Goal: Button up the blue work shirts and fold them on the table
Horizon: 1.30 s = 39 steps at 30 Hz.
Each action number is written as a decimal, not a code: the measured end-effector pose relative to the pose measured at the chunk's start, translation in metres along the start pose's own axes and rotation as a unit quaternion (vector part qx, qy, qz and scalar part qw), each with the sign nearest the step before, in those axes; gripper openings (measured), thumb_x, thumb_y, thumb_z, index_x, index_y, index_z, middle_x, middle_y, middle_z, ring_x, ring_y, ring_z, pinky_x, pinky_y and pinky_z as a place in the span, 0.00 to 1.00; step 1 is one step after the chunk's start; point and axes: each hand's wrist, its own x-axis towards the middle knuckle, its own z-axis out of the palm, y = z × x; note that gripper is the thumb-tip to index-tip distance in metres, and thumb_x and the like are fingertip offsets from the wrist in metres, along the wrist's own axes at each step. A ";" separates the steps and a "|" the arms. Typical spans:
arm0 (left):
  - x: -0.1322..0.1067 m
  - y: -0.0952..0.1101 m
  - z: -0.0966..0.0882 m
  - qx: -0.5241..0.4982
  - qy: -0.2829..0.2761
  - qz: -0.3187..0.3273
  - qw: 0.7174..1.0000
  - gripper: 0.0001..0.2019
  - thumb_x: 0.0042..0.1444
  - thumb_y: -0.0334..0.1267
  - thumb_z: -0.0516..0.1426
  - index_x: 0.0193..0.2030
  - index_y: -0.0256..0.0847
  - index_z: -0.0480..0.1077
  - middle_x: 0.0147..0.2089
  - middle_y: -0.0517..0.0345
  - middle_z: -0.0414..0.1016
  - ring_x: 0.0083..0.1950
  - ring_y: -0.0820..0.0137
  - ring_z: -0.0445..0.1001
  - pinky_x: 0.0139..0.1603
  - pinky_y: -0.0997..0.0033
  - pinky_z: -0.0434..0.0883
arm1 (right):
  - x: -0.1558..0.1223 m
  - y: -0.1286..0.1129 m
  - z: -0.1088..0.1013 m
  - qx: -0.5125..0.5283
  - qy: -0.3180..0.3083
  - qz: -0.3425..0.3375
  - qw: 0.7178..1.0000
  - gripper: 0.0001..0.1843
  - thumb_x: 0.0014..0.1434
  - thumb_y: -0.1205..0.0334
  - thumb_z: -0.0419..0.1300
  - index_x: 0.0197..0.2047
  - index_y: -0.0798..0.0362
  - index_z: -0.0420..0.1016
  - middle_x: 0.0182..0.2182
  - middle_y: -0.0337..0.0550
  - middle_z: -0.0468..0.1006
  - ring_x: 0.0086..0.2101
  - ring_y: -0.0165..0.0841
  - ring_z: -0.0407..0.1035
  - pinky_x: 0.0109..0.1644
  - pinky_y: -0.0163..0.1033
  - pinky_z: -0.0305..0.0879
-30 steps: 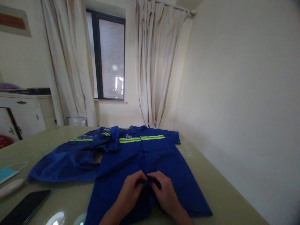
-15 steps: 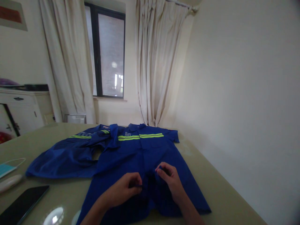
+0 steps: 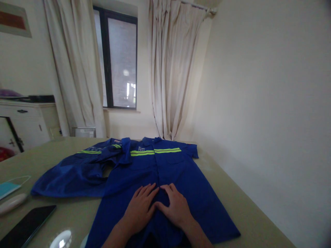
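Note:
A blue short-sleeved work shirt (image 3: 181, 175) with yellow-green reflective stripes lies spread on the table, its collar toward the window. My left hand (image 3: 141, 206) rests on the lower front of the shirt with fingers stretched out. Beside it my right hand (image 3: 176, 205) touches the shirt near the centre placket, thumb and fingers apart, nothing held. The thumbs almost meet. Left of this shirt, a second blue work shirt (image 3: 72, 175) with the same stripes lies rumpled, partly against the first one's sleeve.
A black phone (image 3: 28, 225), a pale oval object (image 3: 12, 204) and a blue face mask (image 3: 9, 189) lie at the left of the table (image 3: 248, 210). A white wall (image 3: 271, 103) runs along the right. Behind are curtains (image 3: 173, 69) and a window (image 3: 121, 62).
Both hands have let go of the pinched shirt edges and moved together over the placket, fingers now spread on the fabric. The lower front lies flatter.

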 end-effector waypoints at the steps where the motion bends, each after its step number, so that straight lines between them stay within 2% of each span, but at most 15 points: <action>1: 0.000 0.001 -0.001 -0.003 0.001 0.001 1.000 0.24 0.67 0.45 0.53 0.69 0.57 0.62 0.73 0.60 0.63 0.72 0.59 0.61 0.74 0.50 0.53 | 0.001 -0.001 0.000 -0.018 -0.004 0.005 1.000 0.29 0.56 0.48 0.66 0.60 0.40 0.71 0.51 0.42 0.74 0.45 0.39 0.75 0.47 0.39 0.67; 4: 0.003 0.007 -0.008 -0.021 0.016 -0.019 0.999 0.13 0.66 0.42 0.54 0.55 0.53 0.73 0.62 0.59 0.73 0.62 0.61 0.69 0.65 0.56 0.62 | 0.006 -0.003 -0.003 -0.049 -0.010 0.015 0.999 0.29 0.55 0.57 0.62 0.61 0.38 0.69 0.48 0.41 0.76 0.43 0.38 0.76 0.43 0.38 0.65; 6: 0.005 0.012 -0.013 -0.022 0.018 -0.029 0.999 0.08 0.67 0.39 0.53 0.46 0.50 0.74 0.53 0.59 0.76 0.54 0.62 0.71 0.56 0.61 0.66 | 0.006 -0.003 -0.005 -0.058 -0.013 0.024 0.998 0.29 0.54 0.61 0.60 0.60 0.40 0.68 0.43 0.39 0.79 0.40 0.36 0.76 0.41 0.36 0.64; 8: 0.006 0.016 -0.015 -0.010 0.016 -0.030 0.999 0.09 0.68 0.37 0.52 0.42 0.47 0.73 0.48 0.59 0.76 0.50 0.62 0.71 0.51 0.63 0.65 | 0.004 -0.004 -0.006 -0.071 -0.018 0.029 0.997 0.29 0.55 0.62 0.59 0.60 0.41 0.67 0.39 0.38 0.81 0.39 0.36 0.76 0.40 0.36 0.63; 13: 0.003 0.014 -0.015 0.004 0.009 -0.024 1.000 0.11 0.69 0.34 0.49 0.41 0.45 0.72 0.45 0.58 0.76 0.48 0.64 0.71 0.49 0.65 0.63 | 0.002 -0.017 -0.005 -0.161 -0.045 -0.005 0.986 0.26 0.60 0.58 0.57 0.62 0.44 0.65 0.43 0.47 0.83 0.41 0.43 0.78 0.42 0.40 0.64; 16: -0.001 0.006 -0.019 -0.006 0.001 -0.028 1.000 0.11 0.69 0.34 0.48 0.41 0.45 0.72 0.45 0.58 0.76 0.48 0.65 0.71 0.49 0.66 0.63 | 0.007 -0.026 -0.004 -0.182 -0.070 -0.034 0.980 0.25 0.60 0.60 0.56 0.60 0.42 0.66 0.41 0.48 0.84 0.40 0.45 0.79 0.41 0.42 0.64; 18: -0.004 -0.001 -0.024 -0.010 0.000 -0.040 0.999 0.11 0.68 0.34 0.49 0.41 0.45 0.72 0.45 0.58 0.76 0.48 0.65 0.72 0.49 0.67 0.63 | 0.010 -0.030 -0.001 -0.156 -0.073 -0.043 0.984 0.20 0.59 0.60 0.57 0.55 0.42 0.71 0.40 0.46 0.83 0.40 0.45 0.78 0.40 0.41 0.62; 21: -0.005 -0.009 -0.033 -0.014 -0.002 -0.066 0.998 0.11 0.67 0.34 0.49 0.41 0.46 0.73 0.45 0.58 0.77 0.48 0.66 0.73 0.49 0.69 0.64 | 0.012 -0.029 0.007 -0.072 -0.044 -0.022 0.996 0.11 0.59 0.58 0.59 0.46 0.44 0.75 0.33 0.40 0.82 0.36 0.40 0.77 0.37 0.37 0.59; 24: 0.002 -0.012 -0.040 0.005 -0.029 -0.110 0.994 0.10 0.66 0.34 0.50 0.42 0.46 0.73 0.46 0.59 0.78 0.50 0.67 0.74 0.50 0.70 0.65 | 0.013 -0.023 0.014 0.010 -0.019 -0.004 1.000 0.07 0.61 0.58 0.60 0.42 0.47 0.76 0.28 0.36 0.80 0.31 0.34 0.75 0.34 0.33 0.56; 26: 0.011 -0.011 -0.041 0.021 -0.048 -0.143 0.988 0.09 0.63 0.34 0.52 0.42 0.46 0.74 0.46 0.58 0.79 0.50 0.66 0.76 0.49 0.70 0.66 | 0.014 -0.017 0.016 0.038 -0.012 0.002 0.999 0.05 0.61 0.61 0.60 0.39 0.49 0.76 0.27 0.37 0.80 0.30 0.31 0.74 0.33 0.32 0.56; 29: 0.024 -0.005 -0.035 0.041 -0.053 -0.180 0.981 0.08 0.62 0.36 0.54 0.40 0.44 0.75 0.44 0.53 0.80 0.48 0.61 0.77 0.45 0.66 0.67 | 0.013 -0.008 0.016 0.050 -0.009 -0.003 0.999 0.09 0.59 0.68 0.57 0.39 0.49 0.79 0.31 0.38 0.82 0.33 0.31 0.75 0.36 0.32 0.59; 31: 0.029 0.003 -0.026 0.057 -0.042 -0.194 0.978 0.12 0.65 0.39 0.50 0.41 0.42 0.75 0.46 0.48 0.79 0.49 0.57 0.77 0.45 0.62 0.67 | 0.011 -0.004 0.016 0.046 -0.007 -0.016 0.999 0.15 0.57 0.71 0.56 0.43 0.47 0.80 0.37 0.39 0.84 0.38 0.33 0.77 0.41 0.33 0.62; 33: 0.029 0.011 -0.016 0.070 -0.016 -0.186 0.980 0.18 0.69 0.39 0.44 0.44 0.41 0.74 0.50 0.46 0.78 0.53 0.56 0.75 0.48 0.59 0.66 | 0.009 -0.003 0.017 0.029 -0.007 -0.021 0.999 0.17 0.57 0.70 0.56 0.45 0.46 0.80 0.42 0.40 0.84 0.43 0.35 0.77 0.45 0.35 0.63; 36: 0.025 0.018 -0.007 0.048 0.016 -0.160 0.986 0.20 0.71 0.40 0.42 0.42 0.44 0.74 0.49 0.52 0.77 0.53 0.60 0.74 0.50 0.60 0.63 | 0.007 -0.004 0.017 -0.012 -0.018 -0.012 1.000 0.11 0.57 0.63 0.61 0.44 0.46 0.80 0.42 0.42 0.82 0.42 0.37 0.76 0.44 0.36 0.64; 39: 0.022 0.016 -0.006 -0.006 0.002 -0.156 0.988 0.16 0.69 0.43 0.47 0.39 0.46 0.75 0.46 0.57 0.78 0.51 0.63 0.74 0.49 0.62 0.62 | 0.008 -0.009 0.016 -0.056 -0.030 -0.020 0.998 0.07 0.59 0.59 0.61 0.41 0.47 0.79 0.40 0.41 0.81 0.38 0.36 0.75 0.41 0.36 0.63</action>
